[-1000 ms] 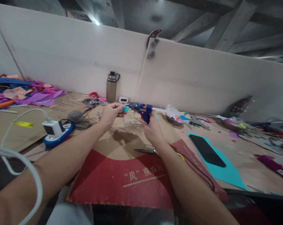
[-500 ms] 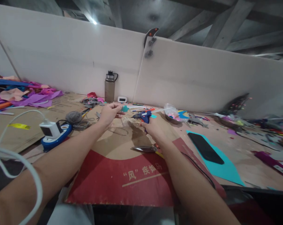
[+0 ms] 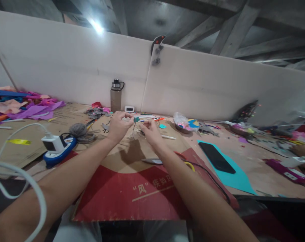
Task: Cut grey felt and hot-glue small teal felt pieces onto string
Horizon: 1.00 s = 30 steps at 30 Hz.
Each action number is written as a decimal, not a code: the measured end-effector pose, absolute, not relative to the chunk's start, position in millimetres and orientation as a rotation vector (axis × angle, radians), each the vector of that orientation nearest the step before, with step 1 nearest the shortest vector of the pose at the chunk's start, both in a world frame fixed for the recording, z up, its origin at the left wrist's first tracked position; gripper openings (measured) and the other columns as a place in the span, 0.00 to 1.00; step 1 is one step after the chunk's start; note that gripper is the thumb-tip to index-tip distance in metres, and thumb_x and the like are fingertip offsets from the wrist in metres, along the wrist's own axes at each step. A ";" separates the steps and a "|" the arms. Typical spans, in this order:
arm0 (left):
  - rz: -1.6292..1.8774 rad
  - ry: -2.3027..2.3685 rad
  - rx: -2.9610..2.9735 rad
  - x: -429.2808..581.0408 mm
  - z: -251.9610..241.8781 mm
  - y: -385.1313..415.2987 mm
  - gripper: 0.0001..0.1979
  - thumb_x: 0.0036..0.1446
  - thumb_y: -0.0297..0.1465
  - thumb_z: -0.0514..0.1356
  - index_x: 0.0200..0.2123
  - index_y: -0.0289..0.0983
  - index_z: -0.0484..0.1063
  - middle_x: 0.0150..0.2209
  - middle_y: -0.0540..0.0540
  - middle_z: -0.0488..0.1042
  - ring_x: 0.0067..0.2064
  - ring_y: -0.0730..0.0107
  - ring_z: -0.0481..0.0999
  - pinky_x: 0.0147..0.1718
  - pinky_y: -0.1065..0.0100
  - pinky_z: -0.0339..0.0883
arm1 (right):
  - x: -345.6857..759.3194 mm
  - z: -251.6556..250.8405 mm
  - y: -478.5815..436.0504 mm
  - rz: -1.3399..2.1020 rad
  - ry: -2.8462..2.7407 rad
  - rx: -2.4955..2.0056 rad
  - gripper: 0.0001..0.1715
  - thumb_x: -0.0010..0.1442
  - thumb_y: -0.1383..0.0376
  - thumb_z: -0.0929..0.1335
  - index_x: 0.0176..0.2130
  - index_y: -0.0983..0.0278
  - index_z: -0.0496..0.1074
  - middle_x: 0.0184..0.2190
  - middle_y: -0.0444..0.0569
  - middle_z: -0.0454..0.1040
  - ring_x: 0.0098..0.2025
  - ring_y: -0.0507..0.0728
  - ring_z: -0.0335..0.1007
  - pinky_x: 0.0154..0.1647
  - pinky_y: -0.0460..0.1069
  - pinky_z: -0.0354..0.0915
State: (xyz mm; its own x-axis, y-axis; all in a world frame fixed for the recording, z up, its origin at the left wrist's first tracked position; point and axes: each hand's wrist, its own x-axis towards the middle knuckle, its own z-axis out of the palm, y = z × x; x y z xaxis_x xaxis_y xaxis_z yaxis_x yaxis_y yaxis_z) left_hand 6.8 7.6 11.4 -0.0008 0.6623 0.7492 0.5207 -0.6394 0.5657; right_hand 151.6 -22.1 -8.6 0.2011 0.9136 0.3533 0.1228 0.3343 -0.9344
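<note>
Head view: left hand (image 3: 119,125) is raised just over the cardboard sheet (image 3: 122,198), thumb and fingertips pinched tight on a small teal piece (image 3: 136,119). A thin wire (image 3: 133,131) hangs down from that piece. The teal piece sits between both hands, above the middle of the cardboard and in front of the water bottle (image 3: 115,96).

Right hand (image 3: 150,130) is just beside the left, fingers drawn narrow close to the wire. It is too small to tell whether they actually grip it.

A metal tool (image 3: 152,161) lies flat on the cardboard below the right wrist.

On the left, a white charger (image 3: 51,144) is plugged into a blue power strip (image 3: 58,154), with a grey yarn ball (image 3: 78,129) near it. Purple scraps (image 3: 31,108) are piled at the far left.

On the right, a black phone (image 3: 216,157) lies on teal paper (image 3: 239,181). A bowl (image 3: 184,125) of coloured bits is behind it by the wall.
</note>
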 end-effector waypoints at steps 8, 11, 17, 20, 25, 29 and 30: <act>1.688 1.117 1.860 5.1 14.2 7.6 0.08 0.51 0.33 0.59 0.30 0.34 0.74 0.28 0.48 0.74 0.28 0.72 0.71 0.28 0.68 0.68 | 124.1 -5.6 -19.4 0.870 -1.224 -0.973 0.13 0.52 0.59 0.67 0.36 0.59 0.60 0.24 0.37 0.61 0.22 0.48 0.57 0.24 0.45 0.58; 1.587 0.924 1.666 9.6 10.3 10.0 0.08 0.49 0.34 0.61 0.29 0.33 0.72 0.28 0.48 0.73 0.27 0.72 0.71 0.25 0.68 0.72 | 130.9 -5.5 -23.5 0.651 -1.319 -0.989 0.07 0.54 0.60 0.66 0.32 0.61 0.66 0.23 0.39 0.60 0.25 0.49 0.55 0.26 0.45 0.56; 1.474 0.745 1.394 18.4 4.2 13.6 0.10 0.43 0.33 0.66 0.25 0.32 0.71 0.27 0.49 0.71 0.29 0.76 0.72 0.35 0.65 0.75 | 142.9 -4.1 -24.2 0.542 -1.256 -1.005 0.09 0.54 0.60 0.65 0.33 0.63 0.68 0.23 0.39 0.60 0.25 0.49 0.54 0.28 0.46 0.55; 1.429 0.699 1.313 20.1 4.1 14.4 0.11 0.42 0.32 0.68 0.24 0.31 0.71 0.26 0.49 0.72 0.30 0.76 0.73 0.40 0.64 0.74 | 146.0 -3.2 -24.5 0.504 -1.285 -1.049 0.09 0.53 0.60 0.66 0.31 0.64 0.70 0.21 0.38 0.58 0.24 0.49 0.52 0.27 0.45 0.54; 1.360 0.619 1.232 20.0 4.8 14.8 0.10 0.41 0.31 0.69 0.24 0.31 0.72 0.28 0.47 0.74 0.33 0.73 0.75 0.44 0.61 0.72 | 147.2 -4.3 -23.9 0.410 -1.375 -1.124 0.09 0.53 0.60 0.66 0.32 0.64 0.71 0.22 0.41 0.63 0.26 0.51 0.55 0.29 0.46 0.55; 1.342 0.580 1.193 19.3 4.9 15.2 0.09 0.43 0.30 0.68 0.24 0.31 0.73 0.29 0.45 0.75 0.34 0.71 0.76 0.45 0.60 0.71 | 148.2 -6.8 -21.2 0.391 -1.392 -1.123 0.10 0.54 0.60 0.66 0.32 0.64 0.72 0.27 0.45 0.70 0.28 0.52 0.60 0.32 0.47 0.58; 1.340 0.577 1.188 19.3 4.8 15.5 0.09 0.43 0.29 0.68 0.24 0.31 0.73 0.28 0.45 0.75 0.34 0.71 0.76 0.45 0.60 0.71 | 148.8 -7.1 -20.7 0.379 -1.399 -1.126 0.09 0.54 0.60 0.66 0.31 0.64 0.72 0.27 0.45 0.71 0.29 0.52 0.61 0.33 0.47 0.58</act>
